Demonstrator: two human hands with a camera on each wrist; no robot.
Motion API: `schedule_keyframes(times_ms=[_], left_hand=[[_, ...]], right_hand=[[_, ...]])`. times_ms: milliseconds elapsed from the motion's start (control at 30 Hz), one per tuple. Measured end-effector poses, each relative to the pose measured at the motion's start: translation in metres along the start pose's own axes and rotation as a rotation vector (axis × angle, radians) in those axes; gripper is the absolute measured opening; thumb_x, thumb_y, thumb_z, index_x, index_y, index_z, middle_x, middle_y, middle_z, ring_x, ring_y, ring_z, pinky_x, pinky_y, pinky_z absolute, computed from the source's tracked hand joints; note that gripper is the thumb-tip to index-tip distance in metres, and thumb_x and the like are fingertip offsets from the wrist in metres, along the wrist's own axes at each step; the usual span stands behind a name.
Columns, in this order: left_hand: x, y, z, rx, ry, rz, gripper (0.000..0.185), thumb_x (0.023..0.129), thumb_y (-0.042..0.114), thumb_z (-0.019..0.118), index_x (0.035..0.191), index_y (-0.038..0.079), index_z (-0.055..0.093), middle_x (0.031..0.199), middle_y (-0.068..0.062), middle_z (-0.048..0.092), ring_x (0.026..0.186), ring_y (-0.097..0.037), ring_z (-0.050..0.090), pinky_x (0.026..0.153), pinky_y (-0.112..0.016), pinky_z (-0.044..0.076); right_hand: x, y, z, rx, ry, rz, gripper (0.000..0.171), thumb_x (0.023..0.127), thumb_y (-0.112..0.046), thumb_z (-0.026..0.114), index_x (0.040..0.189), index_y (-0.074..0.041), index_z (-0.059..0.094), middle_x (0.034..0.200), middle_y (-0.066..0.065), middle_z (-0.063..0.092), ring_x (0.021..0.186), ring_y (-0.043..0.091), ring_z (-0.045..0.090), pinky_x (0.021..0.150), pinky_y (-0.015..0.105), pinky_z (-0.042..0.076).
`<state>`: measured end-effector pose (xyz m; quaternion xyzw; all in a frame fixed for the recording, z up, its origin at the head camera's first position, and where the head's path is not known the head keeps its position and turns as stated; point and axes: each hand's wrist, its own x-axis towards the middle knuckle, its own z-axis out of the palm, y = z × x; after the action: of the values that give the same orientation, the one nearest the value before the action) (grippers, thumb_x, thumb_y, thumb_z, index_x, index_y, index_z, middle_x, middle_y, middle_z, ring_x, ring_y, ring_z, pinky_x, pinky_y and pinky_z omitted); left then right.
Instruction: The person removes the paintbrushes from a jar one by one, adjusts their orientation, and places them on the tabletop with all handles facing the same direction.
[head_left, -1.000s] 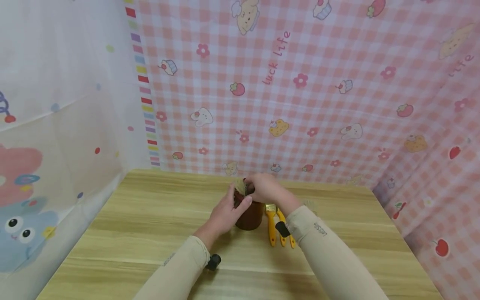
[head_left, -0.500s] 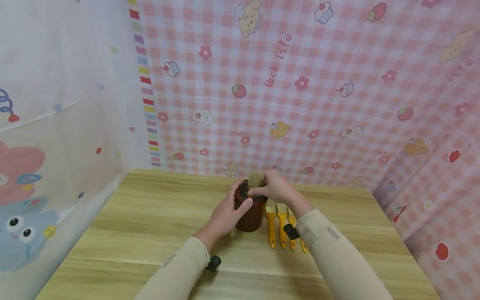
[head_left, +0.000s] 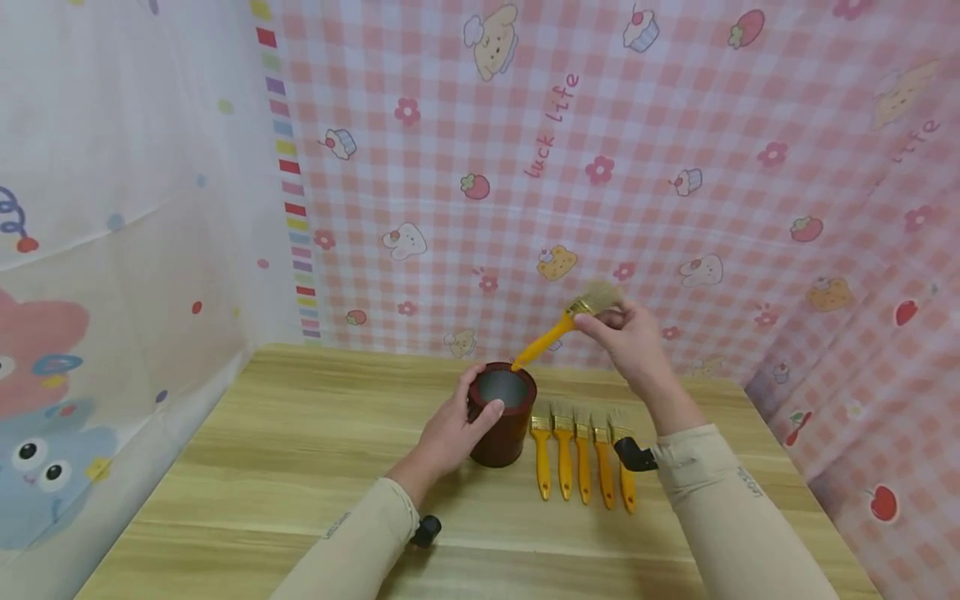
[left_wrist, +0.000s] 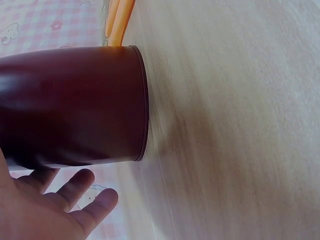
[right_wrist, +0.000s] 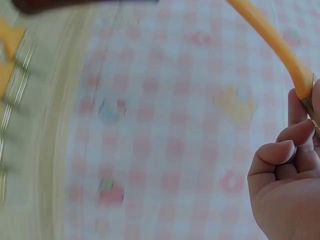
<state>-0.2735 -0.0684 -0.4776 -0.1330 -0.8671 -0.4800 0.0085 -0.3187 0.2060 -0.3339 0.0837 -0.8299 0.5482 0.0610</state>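
Note:
A dark red cylindrical cup (head_left: 501, 417) stands on the wooden table (head_left: 300, 450). My left hand (head_left: 453, 425) grips its left side, thumb on the rim; the left wrist view shows the cup (left_wrist: 75, 105) close up with my fingers (left_wrist: 75, 192) behind it. My right hand (head_left: 630, 333) is raised above and right of the cup and pinches a yellow-handled paintbrush (head_left: 558, 330) at its metal band, bristles up, handle tip pointing down toward the cup's rim. In the right wrist view the yellow handle (right_wrist: 272, 47) runs up from my curled fingers (right_wrist: 282, 152).
Several more yellow-handled brushes (head_left: 583, 454) lie side by side on the table just right of the cup, handles toward me. Patterned pink checked cloth (head_left: 637, 183) hangs behind and to the right, a pale cartoon cloth (head_left: 112, 250) on the left.
My right hand has lifted from the cup's mouth up and to the right, drawing a brush out of the cup. The row of brushes beside the cup is now uncovered. The left hand stayed.

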Motion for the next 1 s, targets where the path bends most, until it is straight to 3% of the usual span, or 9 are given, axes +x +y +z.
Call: schedule_keyframes(times_ms=[133, 267, 400, 533, 700, 833, 1000], left_hand=[[-0.002, 0.000, 0.001, -0.001, 0.005, -0.001, 0.075, 0.108, 0.064, 0.049, 0.170, 0.035, 0.018, 0.167, -0.013, 0.047, 0.150, -0.038, 0.052, 0.115, -0.063, 0.045], [-0.003, 0.000, 0.002, 0.002, 0.004, 0.002, 0.076, 0.108, 0.064, 0.050, 0.170, 0.034, 0.018, 0.166, -0.014, 0.048, 0.149, -0.039, 0.052, 0.115, -0.063, 0.046], [-0.003, 0.001, 0.002, 0.001, -0.003, -0.001, 0.077, 0.107, 0.065, 0.050, 0.170, 0.034, 0.019, 0.166, -0.014, 0.048, 0.150, -0.039, 0.051, 0.116, -0.063, 0.045], [-0.004, 0.001, 0.002, -0.001, -0.001, -0.002, 0.075, 0.108, 0.064, 0.050, 0.170, 0.035, 0.018, 0.165, -0.015, 0.049, 0.148, -0.039, 0.053, 0.116, -0.062, 0.046], [-0.001, 0.002, 0.000, 0.003, 0.004, 0.008, 0.074, 0.108, 0.062, 0.050, 0.170, 0.035, 0.018, 0.165, -0.016, 0.049, 0.149, -0.038, 0.053, 0.116, -0.061, 0.046], [0.000, 0.003, -0.001, 0.003, 0.012, 0.017, 0.075, 0.109, 0.061, 0.050, 0.170, 0.033, 0.018, 0.166, -0.015, 0.047, 0.150, -0.038, 0.052, 0.117, -0.062, 0.045], [0.000, 0.004, 0.000, 0.002, 0.007, 0.014, 0.075, 0.109, 0.060, 0.051, 0.170, 0.033, 0.018, 0.167, -0.015, 0.046, 0.152, -0.037, 0.050, 0.118, -0.061, 0.044]], right_hand=[[-0.006, 0.024, -0.046, 0.052, 0.055, 0.071, 0.063, 0.104, -0.035, 0.073, 0.153, -0.003, 0.052, 0.093, -0.029, 0.074, 0.095, -0.004, 0.066, 0.082, 0.018, 0.054], [-0.019, 0.058, -0.083, -0.017, 0.064, 0.162, 0.075, 0.105, -0.041, 0.069, 0.162, 0.000, 0.041, 0.093, -0.037, 0.068, 0.097, -0.007, 0.064, 0.082, 0.014, 0.052], [-0.037, 0.086, -0.107, -0.141, 0.054, 0.252, 0.077, 0.104, -0.049, 0.068, 0.159, 0.000, 0.047, 0.100, -0.030, 0.070, 0.092, -0.004, 0.065, 0.081, 0.018, 0.056], [-0.048, 0.111, -0.124, -0.223, 0.000, 0.352, 0.079, 0.104, -0.054, 0.065, 0.158, 0.000, 0.048, 0.113, -0.013, 0.076, 0.095, -0.002, 0.068, 0.085, 0.023, 0.059], [-0.055, 0.139, -0.132, -0.249, -0.086, 0.434, 0.079, 0.105, -0.051, 0.065, 0.157, 0.005, 0.047, 0.108, -0.007, 0.074, 0.096, 0.008, 0.068, 0.085, 0.026, 0.059], [-0.057, 0.151, -0.125, -0.231, -0.148, 0.422, 0.073, 0.107, -0.039, 0.066, 0.153, 0.013, 0.046, 0.101, -0.008, 0.073, 0.089, 0.007, 0.068, 0.081, 0.024, 0.059], [-0.061, 0.156, -0.109, -0.236, -0.212, 0.417, 0.062, 0.107, -0.030, 0.068, 0.143, 0.017, 0.053, 0.097, -0.002, 0.075, 0.087, 0.010, 0.070, 0.081, 0.032, 0.062]])
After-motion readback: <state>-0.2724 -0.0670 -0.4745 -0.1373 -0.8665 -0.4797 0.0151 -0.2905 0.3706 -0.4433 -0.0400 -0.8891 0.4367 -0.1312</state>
